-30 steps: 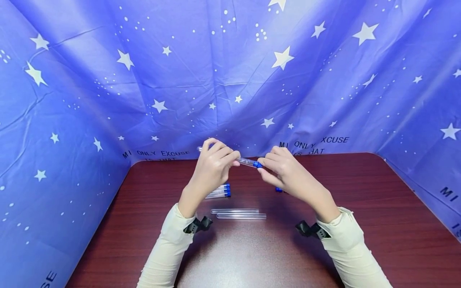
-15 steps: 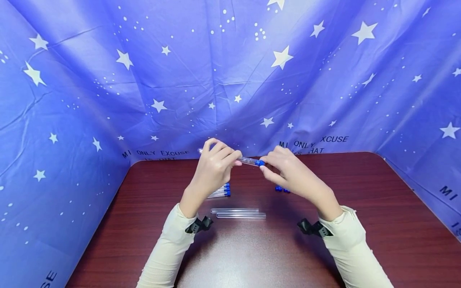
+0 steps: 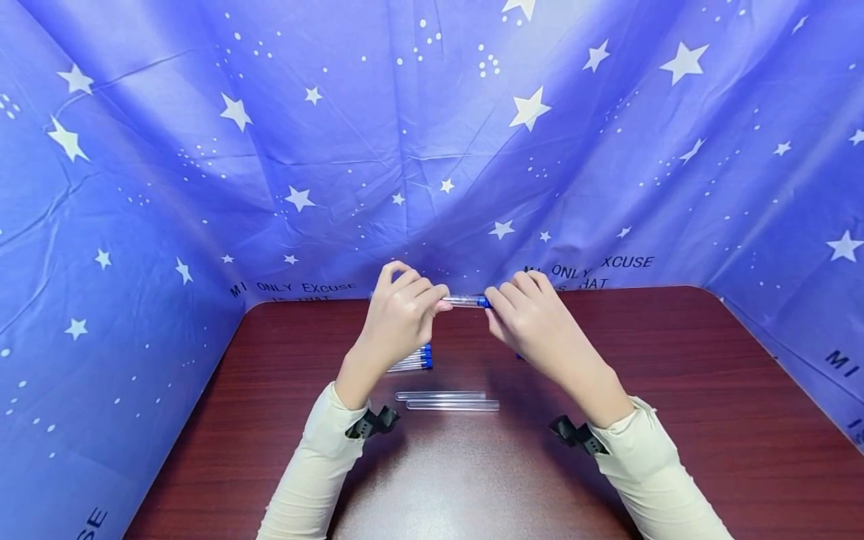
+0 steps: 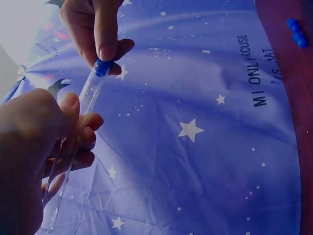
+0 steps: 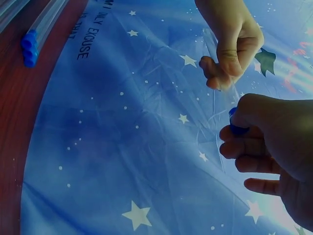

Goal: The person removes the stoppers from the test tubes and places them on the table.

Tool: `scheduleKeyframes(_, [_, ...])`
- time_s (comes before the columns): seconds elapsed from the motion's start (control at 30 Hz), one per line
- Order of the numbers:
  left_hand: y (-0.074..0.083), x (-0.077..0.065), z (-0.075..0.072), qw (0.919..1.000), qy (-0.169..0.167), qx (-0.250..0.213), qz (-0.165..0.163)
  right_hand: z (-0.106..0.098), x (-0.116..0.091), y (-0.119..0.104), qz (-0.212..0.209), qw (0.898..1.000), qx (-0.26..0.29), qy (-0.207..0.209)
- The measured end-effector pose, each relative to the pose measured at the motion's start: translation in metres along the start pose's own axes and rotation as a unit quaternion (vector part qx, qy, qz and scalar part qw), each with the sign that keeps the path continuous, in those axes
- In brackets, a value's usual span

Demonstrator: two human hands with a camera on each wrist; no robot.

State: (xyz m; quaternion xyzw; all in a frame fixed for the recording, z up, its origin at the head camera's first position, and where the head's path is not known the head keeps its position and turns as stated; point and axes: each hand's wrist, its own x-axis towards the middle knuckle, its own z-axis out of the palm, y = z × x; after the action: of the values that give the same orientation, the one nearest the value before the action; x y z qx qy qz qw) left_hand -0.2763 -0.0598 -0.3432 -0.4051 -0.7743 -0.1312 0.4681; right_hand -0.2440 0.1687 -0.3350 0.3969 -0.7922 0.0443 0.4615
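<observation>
Held above the table's far part, a clear test tube [image 3: 464,301] lies roughly level between the two hands in the head view. My left hand [image 3: 403,311] grips the tube's body, thumb against the fingers, its rounded end poking past the palm in the left wrist view. At the tube's mouth sits a blue cap [image 4: 101,68], pinched between the thumb and fingers of my right hand [image 3: 529,315]. In the right wrist view the thumb covers part of that cap. How far the cap is seated cannot be made out.
Two uncapped clear tubes [image 3: 452,405] lie side by side on the dark red table [image 3: 283,420]. Behind them, several tubes with blue caps [image 3: 425,357] are partly covered by the left hand. Loose blue caps [image 4: 297,34] rest on the table. A starry blue curtain [image 3: 364,165] surrounds the table.
The tube has gone from slanting down to the right to nearly level. My right hand has turned and its fingers come closer round the cap. It now hides most of the loose caps.
</observation>
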Motion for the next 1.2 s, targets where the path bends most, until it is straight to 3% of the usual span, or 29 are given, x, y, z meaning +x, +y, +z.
scheduleKeyframes(0.23, [0.0, 0.0019, -0.0026, 0.9999, 0.015, 0.002, 0.007, 0.0013, -0.0012, 0.0015, -0.005, 0.999, 0.041, 0.0])
scheduleKeyframes(0.63, [-0.0023, 0.0031, -0.006, 0.9994, 0.034, -0.004, 0.01, -0.0072, -0.0007, 0.0014, 0.028, 0.996, 0.084, -0.033])
scheduleKeyframes(0.9, [-0.0021, 0.0022, -0.0063, 0.9994, 0.032, 0.007, 0.013, -0.0071, -0.0029, 0.0019, 0.043, 0.997, 0.049, -0.051])
scheduleKeyframes(1.2, [0.0001, 0.0033, -0.0037, 0.9993, 0.024, 0.022, 0.016, -0.0049, -0.0035, 0.002, 0.041, 0.998, -0.025, -0.038])
